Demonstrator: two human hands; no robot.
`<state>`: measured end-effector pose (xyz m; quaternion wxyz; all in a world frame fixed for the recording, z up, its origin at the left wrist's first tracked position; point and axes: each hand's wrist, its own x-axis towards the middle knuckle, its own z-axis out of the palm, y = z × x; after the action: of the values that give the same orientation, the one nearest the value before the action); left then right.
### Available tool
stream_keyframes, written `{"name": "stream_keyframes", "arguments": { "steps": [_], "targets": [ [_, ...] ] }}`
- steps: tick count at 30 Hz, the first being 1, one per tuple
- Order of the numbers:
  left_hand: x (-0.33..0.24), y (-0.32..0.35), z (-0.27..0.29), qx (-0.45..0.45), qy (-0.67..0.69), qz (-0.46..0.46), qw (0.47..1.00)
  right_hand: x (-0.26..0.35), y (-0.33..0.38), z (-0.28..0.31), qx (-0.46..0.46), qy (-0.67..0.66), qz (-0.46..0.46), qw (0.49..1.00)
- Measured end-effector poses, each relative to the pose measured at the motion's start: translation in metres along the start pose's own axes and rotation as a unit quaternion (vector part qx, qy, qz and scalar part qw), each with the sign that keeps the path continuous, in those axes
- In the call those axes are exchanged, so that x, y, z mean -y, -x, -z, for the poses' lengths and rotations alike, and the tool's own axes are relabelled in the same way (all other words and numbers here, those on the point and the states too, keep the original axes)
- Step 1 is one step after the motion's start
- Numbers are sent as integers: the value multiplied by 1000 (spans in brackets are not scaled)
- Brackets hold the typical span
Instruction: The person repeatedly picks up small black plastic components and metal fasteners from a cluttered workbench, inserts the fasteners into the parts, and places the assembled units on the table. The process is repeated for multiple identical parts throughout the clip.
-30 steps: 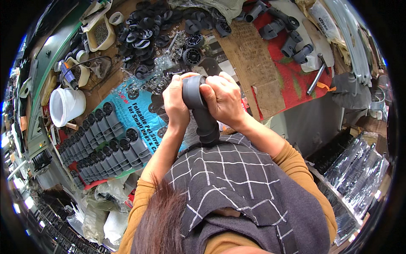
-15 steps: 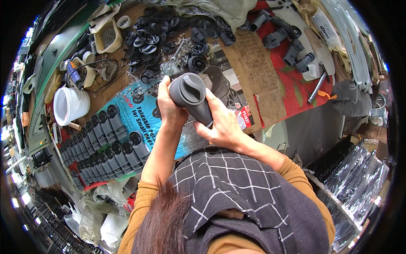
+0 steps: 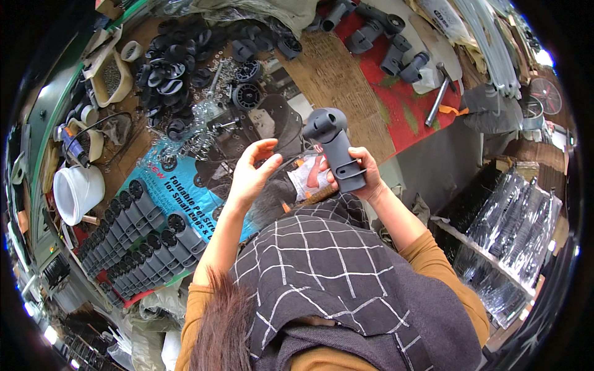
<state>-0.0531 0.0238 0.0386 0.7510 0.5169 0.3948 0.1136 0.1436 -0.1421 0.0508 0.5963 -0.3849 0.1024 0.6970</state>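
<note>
In my right hand [image 3: 369, 178] is a dark grey plastic joint fitting [image 3: 339, 151], a tubular body with a rounded, hinged-looking head. The fingers wrap round its lower end, and the head tilts up to the left. My left hand [image 3: 252, 177] is apart from it, fingers spread and holding nothing, above the bench top. Beyond the left hand lie small clear-looking hardware pieces [image 3: 201, 127] and a heap of black curved plastic caps [image 3: 167, 77]. Two round black slotted discs [image 3: 247, 96] lie beside that heap.
Rows of similar grey fittings [image 3: 151, 244] stand at left on the bench, near a white bucket [image 3: 77, 193]. Several joined fittings [image 3: 393, 55] and a hammer [image 3: 439, 96] lie on red cloth [image 3: 396, 117] at right. Plastic-wrapped black parts [image 3: 510, 241] are stacked at lower right.
Both hands held the fitting before. My left hand has let go and opened; my right hand has moved right with the fitting, now turned to show its side. The view has shifted right.
</note>
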Motion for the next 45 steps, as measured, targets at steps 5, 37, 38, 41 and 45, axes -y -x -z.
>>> {"name": "stream_keyframes", "arguments": {
  "steps": [5, 37, 38, 41, 45],
  "targets": [
    [1, -18, -17, 41, 33, -23, 998, -7, -1, -8, 186, -107, -31, 976],
    [43, -64, -1, 151, -450, 21, 880, -29, -99, 22, -71, 650, 65, 754],
    [44, -65, -1, 147, -443, 31, 884, -29, -97, 20, -72, 647, 56, 757],
    [47, -64, -2, 134, -428, 25, 893, -29, -96, 16, -94, 635, 53, 765],
    [52, -62, -6, 109, -430, 12, 896, -30, -101, 17, -126, 599, 51, 789]
  ]
}}
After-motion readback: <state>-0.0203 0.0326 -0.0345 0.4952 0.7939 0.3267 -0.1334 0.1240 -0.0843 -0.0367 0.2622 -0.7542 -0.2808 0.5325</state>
